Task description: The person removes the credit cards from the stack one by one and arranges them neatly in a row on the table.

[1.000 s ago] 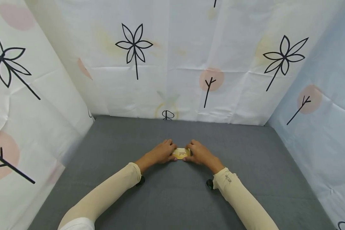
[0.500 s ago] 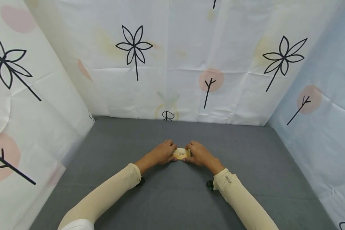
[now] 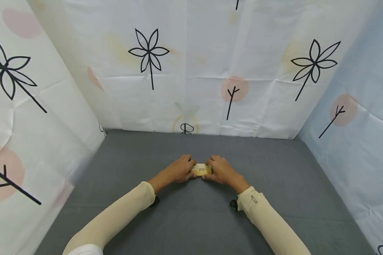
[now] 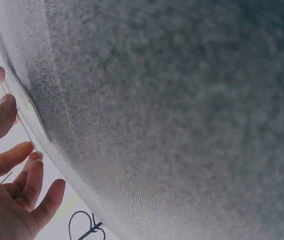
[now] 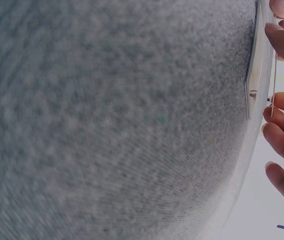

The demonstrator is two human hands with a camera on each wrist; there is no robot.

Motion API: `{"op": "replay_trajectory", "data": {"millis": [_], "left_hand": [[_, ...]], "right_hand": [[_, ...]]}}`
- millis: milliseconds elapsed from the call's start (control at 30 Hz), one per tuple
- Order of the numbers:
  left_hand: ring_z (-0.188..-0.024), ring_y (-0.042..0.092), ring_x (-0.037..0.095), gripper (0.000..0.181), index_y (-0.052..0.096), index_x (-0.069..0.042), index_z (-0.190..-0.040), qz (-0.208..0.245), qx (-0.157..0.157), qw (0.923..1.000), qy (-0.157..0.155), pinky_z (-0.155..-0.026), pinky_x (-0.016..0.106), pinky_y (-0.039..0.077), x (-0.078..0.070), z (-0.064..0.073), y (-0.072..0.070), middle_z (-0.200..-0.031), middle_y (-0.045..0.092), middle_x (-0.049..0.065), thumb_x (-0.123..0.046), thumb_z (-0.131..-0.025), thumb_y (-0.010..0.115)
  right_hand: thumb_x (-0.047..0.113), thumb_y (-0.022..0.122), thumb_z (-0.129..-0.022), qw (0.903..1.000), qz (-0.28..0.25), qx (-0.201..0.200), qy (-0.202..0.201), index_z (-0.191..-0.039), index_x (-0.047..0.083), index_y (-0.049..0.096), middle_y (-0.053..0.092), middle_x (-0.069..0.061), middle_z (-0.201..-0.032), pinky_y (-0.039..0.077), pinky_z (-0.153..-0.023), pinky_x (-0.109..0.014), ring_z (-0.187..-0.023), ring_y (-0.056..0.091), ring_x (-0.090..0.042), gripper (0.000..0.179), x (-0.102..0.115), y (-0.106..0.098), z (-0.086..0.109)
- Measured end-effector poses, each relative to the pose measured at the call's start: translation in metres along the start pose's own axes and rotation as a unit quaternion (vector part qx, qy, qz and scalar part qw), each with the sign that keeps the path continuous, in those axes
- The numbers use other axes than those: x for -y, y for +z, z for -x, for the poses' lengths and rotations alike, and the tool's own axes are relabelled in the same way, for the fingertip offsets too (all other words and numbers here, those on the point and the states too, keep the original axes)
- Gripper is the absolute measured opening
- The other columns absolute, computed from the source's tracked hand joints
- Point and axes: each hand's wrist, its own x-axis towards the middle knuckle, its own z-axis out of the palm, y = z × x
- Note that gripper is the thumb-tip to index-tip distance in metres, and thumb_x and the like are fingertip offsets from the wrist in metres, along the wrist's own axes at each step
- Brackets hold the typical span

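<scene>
A small pale-yellow card (image 3: 201,169) with faint print is held level between both hands at the middle of the grey cloth. My left hand (image 3: 179,169) pinches its left end between thumb and fingers. The right hand (image 3: 222,170) pinches the opposite end the same way. Both wrist views show the card edge-on as a thin line, slightly above the cloth. Beneath it, apart from the card, a thin flat piece (image 5: 254,70) lies on the cloth in the right wrist view; its kind is unclear. The fingers cover the card's ends.
Grey cloth (image 3: 191,219) covers the table around the hands. White printed fabric (image 3: 191,71) walls off the back and both sides. Small dark devices, including one at the right wrist (image 3: 233,205), sit under the sleeve cuffs.
Both hands stay in nearly the same place, still gripping the card. A thin dark strip now shows along its near edge. The head view has shifted slightly.
</scene>
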Motion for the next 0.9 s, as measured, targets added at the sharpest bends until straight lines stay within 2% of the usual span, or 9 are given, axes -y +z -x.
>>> {"op": "replay_trajectory", "data": {"millis": [367, 633, 900], "left_hand": [[-0.102, 0.053, 0.022, 0.048, 0.062, -0.007, -0.127, 0.008, 0.004, 1.0, 0.001, -0.085, 0.038, 0.048, 0.001, 0.004, -0.001, -0.117, 0.057, 0.011, -0.044, -0.096, 0.066], [-0.105, 0.052, 0.021, 0.053, 0.061, -0.009, -0.131, 0.007, 0.016, 0.9998, -0.007, -0.086, 0.037, 0.048, 0.0, 0.008, -0.005, -0.12, 0.055, 0.009, -0.047, -0.094, 0.068], [-0.098, 0.05, 0.019, 0.054, 0.062, -0.009, -0.13, 0.006, 0.011, 0.9999, -0.005, -0.081, 0.035, 0.047, -0.002, 0.013, -0.008, -0.117, 0.054, 0.008, -0.049, -0.094, 0.068]], "right_hand": [[0.047, 0.081, -0.082, 0.9999, 0.009, -0.007, 0.0, -0.114, 0.008, 0.072, 0.061, -0.003, -0.098, 0.037, -0.071, -0.033, -0.079, 0.049, -0.013, 0.051, 0.004, -0.004, 0.002], [0.053, 0.079, -0.082, 0.9996, 0.027, -0.008, 0.008, -0.114, 0.009, 0.073, 0.064, -0.004, -0.102, 0.043, -0.074, -0.038, -0.084, 0.056, -0.017, 0.054, 0.006, -0.006, 0.003], [0.054, 0.079, -0.081, 0.9995, 0.027, -0.017, -0.002, -0.111, 0.01, 0.073, 0.063, -0.003, -0.099, 0.043, -0.07, -0.034, -0.08, 0.054, -0.015, 0.053, 0.006, -0.007, 0.004]]}}
